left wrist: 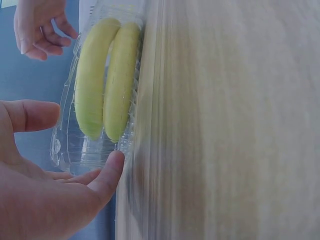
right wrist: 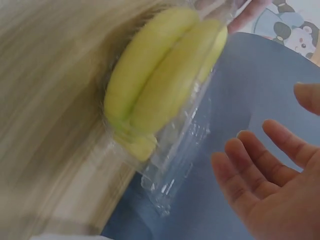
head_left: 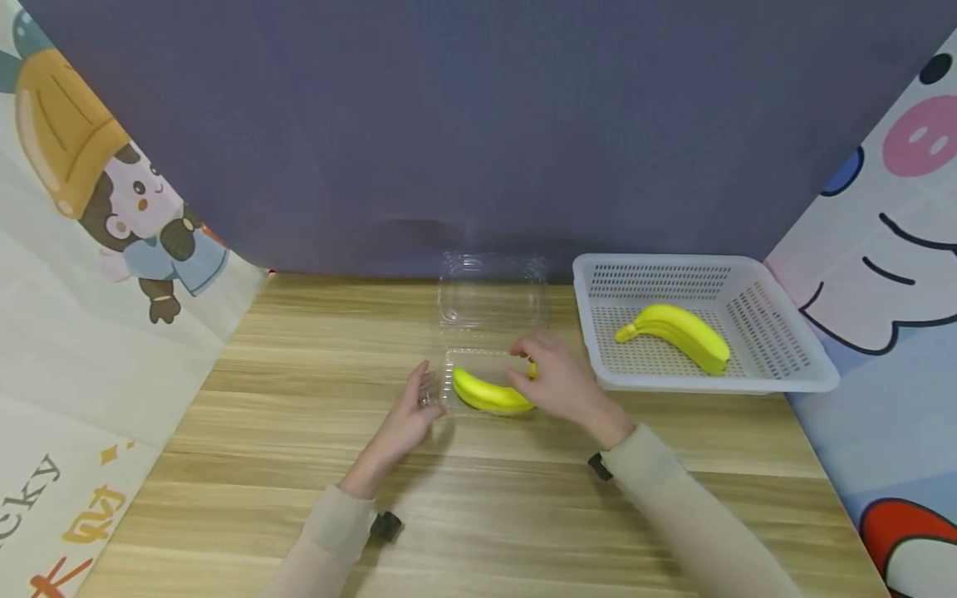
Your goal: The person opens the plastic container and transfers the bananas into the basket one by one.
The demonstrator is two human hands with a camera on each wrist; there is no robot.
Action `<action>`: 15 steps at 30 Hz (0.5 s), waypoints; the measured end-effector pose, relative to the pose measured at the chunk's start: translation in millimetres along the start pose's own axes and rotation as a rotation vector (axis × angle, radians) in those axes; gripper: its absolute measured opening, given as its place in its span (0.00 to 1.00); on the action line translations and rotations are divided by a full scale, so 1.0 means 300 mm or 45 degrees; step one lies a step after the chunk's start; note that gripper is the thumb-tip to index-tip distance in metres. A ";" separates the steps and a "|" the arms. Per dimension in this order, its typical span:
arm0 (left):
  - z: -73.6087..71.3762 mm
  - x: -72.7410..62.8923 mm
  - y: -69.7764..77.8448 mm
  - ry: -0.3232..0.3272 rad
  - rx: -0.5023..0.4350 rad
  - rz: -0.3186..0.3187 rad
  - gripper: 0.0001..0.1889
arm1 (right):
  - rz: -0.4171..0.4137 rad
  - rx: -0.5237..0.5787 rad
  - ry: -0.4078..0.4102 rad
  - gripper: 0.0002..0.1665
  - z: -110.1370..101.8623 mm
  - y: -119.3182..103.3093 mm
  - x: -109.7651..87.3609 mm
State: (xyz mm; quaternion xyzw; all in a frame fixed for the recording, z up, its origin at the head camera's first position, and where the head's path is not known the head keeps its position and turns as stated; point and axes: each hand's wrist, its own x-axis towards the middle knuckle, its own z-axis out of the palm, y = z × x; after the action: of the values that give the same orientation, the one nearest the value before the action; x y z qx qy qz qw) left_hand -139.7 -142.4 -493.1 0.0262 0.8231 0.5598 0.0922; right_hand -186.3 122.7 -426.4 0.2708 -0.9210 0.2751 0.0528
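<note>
A clear plastic clamshell box (head_left: 449,357) stands on the table with its lid (head_left: 492,303) swung back. Inside it lies a bunch of yellow bananas (head_left: 489,394), shown closer in the left wrist view as bananas (left wrist: 91,80). My left hand (head_left: 404,419) is at the box's left end, thumb and fingers spread, with a fingertip (left wrist: 116,159) at its lower edge. Over the right end hovers my right hand (head_left: 561,378), fingers loosely bent. Nothing sits in its palm in the right wrist view, where this hand (right wrist: 280,185) is apart from the bananas (right wrist: 170,75).
A white perforated basket (head_left: 706,384) stands to the right of the box, with another bunch of bananas (head_left: 676,332) in it. A dark grey panel (head_left: 478,124) rises behind the wooden table (head_left: 493,515). Printed cartoon sheets flank both sides.
</note>
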 end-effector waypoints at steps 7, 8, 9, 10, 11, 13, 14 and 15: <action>0.000 0.002 0.001 0.003 0.008 0.015 0.45 | 0.060 0.024 -0.093 0.24 0.041 -0.001 0.010; -0.001 0.002 0.002 0.003 0.007 0.015 0.46 | 0.062 0.022 -0.107 0.25 0.047 0.000 0.013; -0.001 0.001 0.003 0.002 0.007 0.011 0.46 | 0.063 0.023 -0.123 0.26 0.054 0.001 0.015; -0.002 0.001 0.001 0.001 0.007 0.015 0.46 | 0.068 0.026 -0.138 0.25 0.060 0.002 0.017; -0.002 0.001 0.002 -0.001 0.002 0.013 0.46 | 0.071 0.028 -0.152 0.26 0.067 0.004 0.020; -0.002 0.000 0.004 -0.001 -0.007 0.021 0.45 | 0.078 0.027 -0.175 0.25 0.082 0.006 0.023; -0.001 0.000 0.004 0.001 -0.008 0.022 0.45 | 0.080 0.030 -0.186 0.25 0.089 0.008 0.026; -0.001 0.001 0.004 0.002 -0.008 0.025 0.45 | 0.083 0.030 -0.194 0.25 0.095 0.008 0.028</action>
State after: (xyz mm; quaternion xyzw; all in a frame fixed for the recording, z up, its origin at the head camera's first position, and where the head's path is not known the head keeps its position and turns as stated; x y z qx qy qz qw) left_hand -140.0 -142.1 -491.9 0.0337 0.8211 0.5633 0.0861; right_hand -193.2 105.4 -449.6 0.2615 -0.9273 0.2663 -0.0296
